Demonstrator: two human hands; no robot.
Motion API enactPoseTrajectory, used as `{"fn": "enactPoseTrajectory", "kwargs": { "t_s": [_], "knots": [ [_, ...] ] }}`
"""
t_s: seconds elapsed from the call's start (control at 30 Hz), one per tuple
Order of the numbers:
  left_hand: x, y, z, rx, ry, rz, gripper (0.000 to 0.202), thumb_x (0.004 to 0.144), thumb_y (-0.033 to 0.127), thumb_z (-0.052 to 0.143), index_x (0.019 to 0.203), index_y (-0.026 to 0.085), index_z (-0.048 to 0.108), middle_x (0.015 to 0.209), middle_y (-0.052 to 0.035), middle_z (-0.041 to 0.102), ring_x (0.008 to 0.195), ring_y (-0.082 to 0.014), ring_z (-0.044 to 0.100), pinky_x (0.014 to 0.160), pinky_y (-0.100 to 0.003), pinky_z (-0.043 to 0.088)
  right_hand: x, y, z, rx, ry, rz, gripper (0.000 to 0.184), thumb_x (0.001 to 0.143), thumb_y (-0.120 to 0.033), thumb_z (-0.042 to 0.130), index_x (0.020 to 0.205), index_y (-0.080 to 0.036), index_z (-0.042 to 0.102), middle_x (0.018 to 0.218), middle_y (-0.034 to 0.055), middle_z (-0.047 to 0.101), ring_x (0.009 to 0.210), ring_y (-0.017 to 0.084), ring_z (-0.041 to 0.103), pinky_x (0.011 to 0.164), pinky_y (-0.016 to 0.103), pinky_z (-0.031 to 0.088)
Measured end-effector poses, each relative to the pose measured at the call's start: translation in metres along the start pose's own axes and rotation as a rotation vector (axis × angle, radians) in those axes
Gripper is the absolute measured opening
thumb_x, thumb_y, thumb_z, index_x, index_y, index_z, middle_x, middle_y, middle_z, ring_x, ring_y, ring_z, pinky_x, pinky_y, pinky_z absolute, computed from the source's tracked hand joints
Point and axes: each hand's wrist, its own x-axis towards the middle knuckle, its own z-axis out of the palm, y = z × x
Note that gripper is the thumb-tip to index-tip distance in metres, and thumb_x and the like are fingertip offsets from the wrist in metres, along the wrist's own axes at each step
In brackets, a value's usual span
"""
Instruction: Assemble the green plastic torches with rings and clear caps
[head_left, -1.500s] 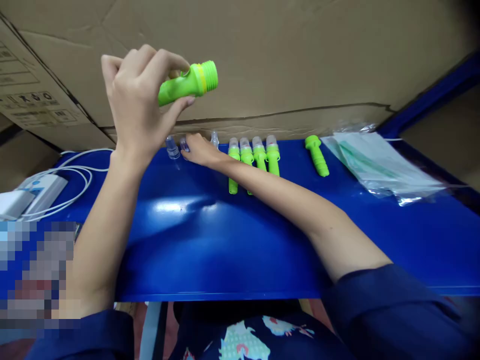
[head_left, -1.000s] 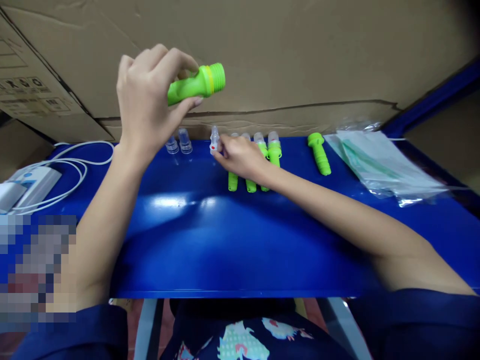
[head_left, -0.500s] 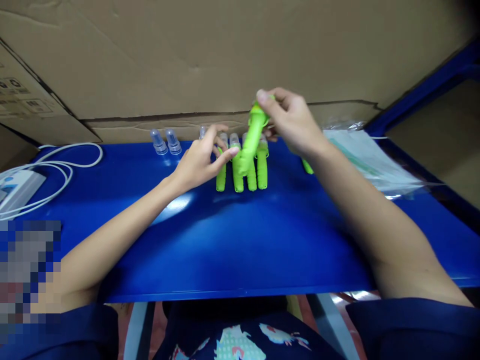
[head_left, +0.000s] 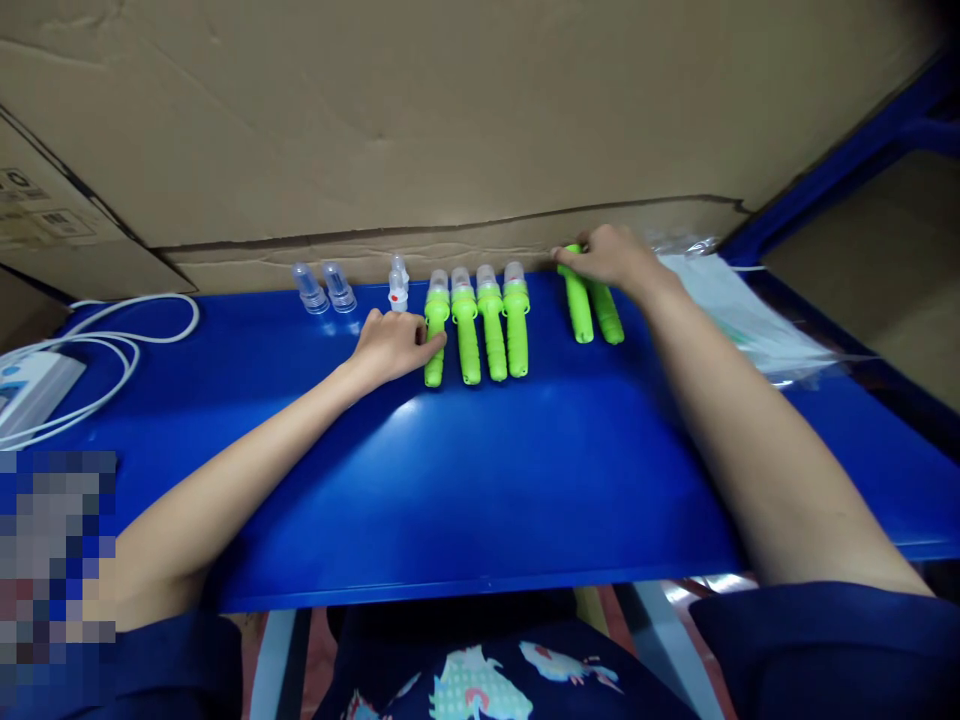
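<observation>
Resting on the bench, the left hand has fingers loosely curled, touching the leftmost torch of four. The right hand covers the heads of two green handles — whether its fingers grip them cannot be told.

Head camera looks down, close, over the blue table.

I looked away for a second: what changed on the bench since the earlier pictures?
The green body went from the raised left hand to the right hand, which has laid it beside the other body. The left hand came down against the leftmost capped torch. The clear caps and the row stayed.
</observation>
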Motion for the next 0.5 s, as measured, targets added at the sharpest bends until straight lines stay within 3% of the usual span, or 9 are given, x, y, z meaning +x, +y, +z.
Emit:
{"fn": "enactPoseTrajectory", "kwargs": {
  "t_s": [0.1, 0.2, 0.33, 0.43, 0.5],
  "knots": [
    [-0.001, 0.000, -0.002, -0.019, 0.017, -0.034, 0.042, 0.095, 0.048, 0.052, 0.069, 0.018, 0.064, 0.078, -0.0087, 0.073, 0.087, -0.0264, 0.070, 0.088, -0.041, 0.045, 0.002, 0.001, 0.010, -0.058, 0.023, 0.018, 0.049, 0.097, -0.052, 0.057, 0.108, -0.007, 0.073, 0.111, 0.0248, 0.070, 0.112, 0.036, 0.065, 0.091, 0.047, 0.048],
    [-0.001, -0.002, -0.002, -0.083, 0.035, -0.062, 0.039, 0.094, 0.047, 0.052, 0.071, 0.018, 0.064, 0.081, -0.0082, 0.073, 0.085, -0.0246, 0.069, 0.080, -0.036, 0.046, 0.003, 0.002, 0.015, -0.081, 0.038, 0.019, 0.042, 0.094, -0.048, 0.063, 0.111, -0.010, 0.072, 0.119, 0.0224, 0.068, 0.115, 0.038, 0.064, 0.095, 0.051, 0.050],
    [-0.004, 0.001, -0.001, -0.092, 0.133, -0.020, 0.035, 0.095, 0.046, 0.054, 0.078, 0.018, 0.065, 0.084, -0.0080, 0.073, 0.086, -0.0230, 0.068, 0.075, -0.032, 0.047, -0.007, -0.014, 0.006, 0.029, 0.255, -0.066, 0.036, 0.100, -0.042, 0.055, 0.116, -0.012, 0.069, 0.134, 0.0230, 0.061, 0.122, 0.038, 0.061, 0.100, 0.051, 0.048],
    [-0.008, 0.008, -0.002, 0.035, 0.269, 0.096, 0.029, 0.096, 0.041, 0.055, 0.084, 0.016, 0.065, 0.091, -0.0123, 0.072, 0.098, -0.0281, 0.067, 0.085, -0.037, 0.048, -0.020, -0.038, -0.006, 0.362, 0.241, -0.153, 0.046, 0.105, -0.053, 0.042, 0.107, -0.016, 0.068, 0.103, 0.0164, 0.071, 0.104, 0.030, 0.067, 0.090, 0.041, 0.052],
    [-0.010, 0.012, -0.003, 0.115, 0.344, 0.195, 0.025, 0.096, 0.037, 0.056, 0.091, 0.014, 0.065, 0.099, -0.0156, 0.072, 0.106, -0.0314, 0.066, 0.092, -0.042, 0.048, -0.028, -0.053, -0.012, 0.633, 0.019, -0.232, 0.057, 0.107, -0.059, 0.030, 0.097, -0.016, 0.067, 0.076, 0.0109, 0.068, 0.073, 0.021, 0.064, 0.070, 0.034, 0.051]
  ]
}}
